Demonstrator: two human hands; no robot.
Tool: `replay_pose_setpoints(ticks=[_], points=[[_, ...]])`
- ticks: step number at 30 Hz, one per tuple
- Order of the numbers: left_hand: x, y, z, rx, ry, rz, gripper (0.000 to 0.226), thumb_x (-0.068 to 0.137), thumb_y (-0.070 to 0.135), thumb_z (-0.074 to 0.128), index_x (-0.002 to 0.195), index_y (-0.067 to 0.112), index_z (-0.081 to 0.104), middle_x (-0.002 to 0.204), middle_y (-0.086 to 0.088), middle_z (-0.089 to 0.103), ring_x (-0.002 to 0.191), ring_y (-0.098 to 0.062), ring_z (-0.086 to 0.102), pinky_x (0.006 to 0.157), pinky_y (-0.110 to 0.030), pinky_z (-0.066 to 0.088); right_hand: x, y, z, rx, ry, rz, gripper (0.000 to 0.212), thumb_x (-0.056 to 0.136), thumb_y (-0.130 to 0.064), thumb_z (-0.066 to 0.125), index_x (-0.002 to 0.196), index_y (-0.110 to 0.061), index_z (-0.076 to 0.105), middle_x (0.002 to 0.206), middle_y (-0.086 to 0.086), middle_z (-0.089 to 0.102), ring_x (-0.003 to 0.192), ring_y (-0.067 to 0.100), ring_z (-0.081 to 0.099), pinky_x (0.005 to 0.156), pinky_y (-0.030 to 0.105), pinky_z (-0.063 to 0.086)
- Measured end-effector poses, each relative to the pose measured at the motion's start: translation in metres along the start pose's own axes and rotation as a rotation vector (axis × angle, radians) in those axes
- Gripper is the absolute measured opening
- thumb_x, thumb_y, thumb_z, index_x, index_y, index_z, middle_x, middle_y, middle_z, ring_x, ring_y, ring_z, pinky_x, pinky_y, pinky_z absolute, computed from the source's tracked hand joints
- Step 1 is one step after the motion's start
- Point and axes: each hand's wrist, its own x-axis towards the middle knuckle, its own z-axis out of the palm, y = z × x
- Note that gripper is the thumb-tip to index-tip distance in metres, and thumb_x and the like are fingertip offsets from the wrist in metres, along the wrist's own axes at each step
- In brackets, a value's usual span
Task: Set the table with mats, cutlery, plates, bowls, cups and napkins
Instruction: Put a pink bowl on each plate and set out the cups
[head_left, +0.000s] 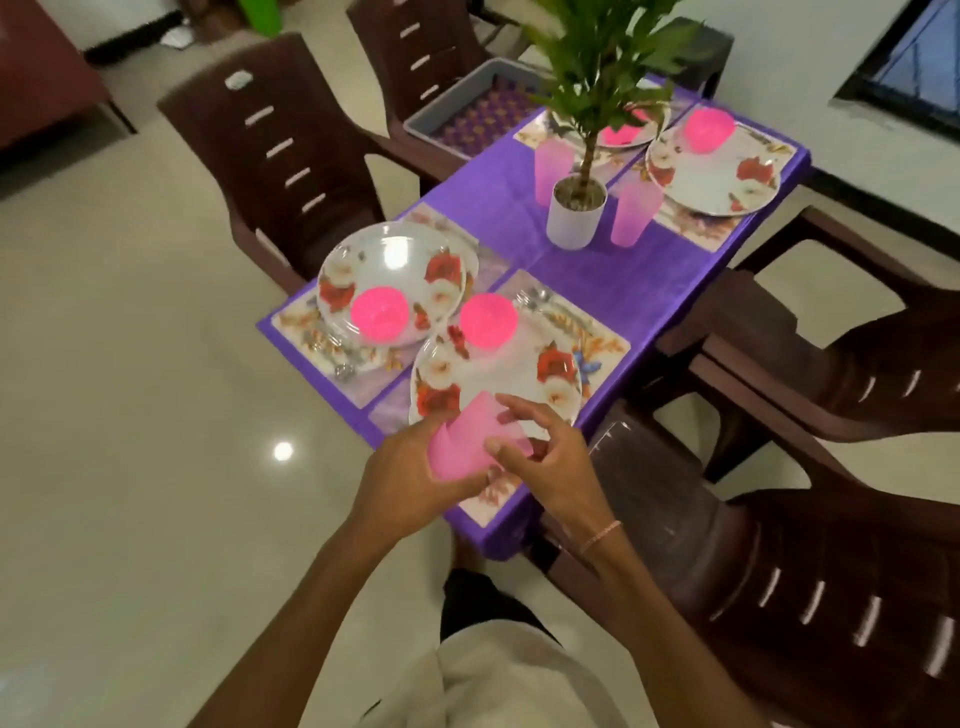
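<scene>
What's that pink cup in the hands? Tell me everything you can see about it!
The pale pink, see-through plastic cup is a plain tumbler with no handle. It is tilted in the air above the near edge of the purple-clothed table. The left hand grips one side and the right hand pinches the other. Nothing shows inside it. It may be two nested cups; blur hides that.

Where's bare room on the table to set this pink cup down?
Bare purple cloth lies between the near right mat and the plant pot. That mat's far right corner is free too. Crowded: two cups flank the pot; plates fill the near mats.
</scene>
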Motion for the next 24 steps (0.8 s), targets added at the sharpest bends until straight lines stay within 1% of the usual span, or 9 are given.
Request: replay_pose_setpoints(ticks=[6,9,11,12,14,15,17,20,24], points=[[0.112,-0.006,-0.035,0.009,-0.103,0.050,0.097,0.059,0.092,0.067,0.138,0.038,0.053,0.120,0.018,0.060,0.106,-0.013,0.063,0.085,-0.039,0.061,0.085,-0.030,0.007,0.019,0.177,-0.020,0.054,0.087,-0.040,0.077,0.137,-0.029,0.064,0.120,-0.004,0.067,0.099,0.014,0.071,0.074,0.035,0.064],[0.155,0.001,-0.035,-0.006,-0.137,0.104,0.100,0.057,0.094,0.066,0.137,0.035,0.056,0.118,0.016,0.064,0.102,-0.014,0.066,0.082,-0.040,0.061,0.114,-0.047,-0.001,0.067,0.301,-0.026,0.057,0.085,-0.038,0.074,0.138,-0.021,0.064,0.122,0.002,0.066,0.092,0.003,0.069,0.063,0.021,0.058],[0.186,0.007,-0.036,-0.008,-0.161,0.127,0.102,0.056,0.093,0.066,0.137,0.032,0.057,0.114,0.015,0.064,0.099,-0.014,0.066,0.081,-0.040,0.060,0.139,-0.054,-0.010,0.086,0.382,-0.038,0.052,0.087,-0.036,0.078,0.136,-0.021,0.065,0.119,-0.003,0.066,0.092,0.007,0.069,0.065,0.024,0.059],[0.202,0.010,-0.037,-0.011,-0.175,0.141,0.103,0.055,0.093,0.065,0.137,0.032,0.058,0.114,0.015,0.065,0.098,-0.014,0.066,0.080,-0.037,0.060,0.151,-0.056,-0.016,0.099,0.420,-0.033,0.050,0.088,-0.034,0.080,0.135,-0.022,0.066,0.116,-0.008,0.066,0.089,0.015,0.070,0.065,0.032,0.061],[0.231,0.010,-0.036,-0.057,-0.205,0.150,0.097,0.055,0.092,0.066,0.134,0.037,0.058,0.113,0.019,0.065,0.098,-0.009,0.065,0.079,-0.023,0.055,0.173,-0.058,-0.027,0.101,0.520,-0.031,0.050,0.087,-0.030,0.081,0.134,-0.024,0.066,0.116,-0.012,0.065,0.082,0.018,0.072,0.068,0.044,0.062],[0.246,0.008,-0.035,-0.086,-0.217,0.145,0.091,0.055,0.091,0.068,0.130,0.039,0.060,0.112,0.021,0.066,0.100,-0.006,0.064,0.080,-0.020,0.052,0.185,-0.058,-0.033,0.071,0.595,-0.036,0.053,0.085,-0.030,0.084,0.134,-0.024,0.066,0.120,-0.009,0.064,0.087,0.017,0.073,0.073,0.045,0.063],[0.274,0.001,-0.034,-0.132,-0.247,0.147,0.085,0.056,0.091,0.070,0.124,0.040,0.061,0.112,0.021,0.069,0.105,-0.004,0.063,0.087,-0.024,0.051,0.212,-0.053,-0.043,-0.056,0.747,-0.056,0.066,0.077,-0.039,0.089,0.136,-0.023,0.062,0.127,-0.002,0.061,0.105,0.015,0.070,0.083,0.039,0.062],[0.305,-0.009,-0.032,-0.173,-0.330,0.154,0.085,0.056,0.092,0.070,0.124,0.041,0.060,0.115,0.021,0.069,0.110,-0.005,0.063,0.090,-0.025,0.049,0.258,-0.038,-0.060,-0.352,0.897,0.028,0.085,0.067,-0.049,0.090,0.140,-0.021,0.057,0.128,0.000,0.053,0.112,0.019,0.063,0.092,0.040,0.057],[0.334,-0.017,-0.030,-0.205,-0.442,0.179,0.088,0.056,0.091,0.070,0.128,0.043,0.058,0.118,0.023,0.068,0.111,-0.006,0.063,0.084,-0.017,0.047,0.319,-0.014,-0.071,-0.477,0.919,0.222,0.087,0.067,-0.031,0.094,0.142,-0.014,0.052,0.134,0.009,0.057,0.118,0.029,0.059,0.097,0.040,0.047]])
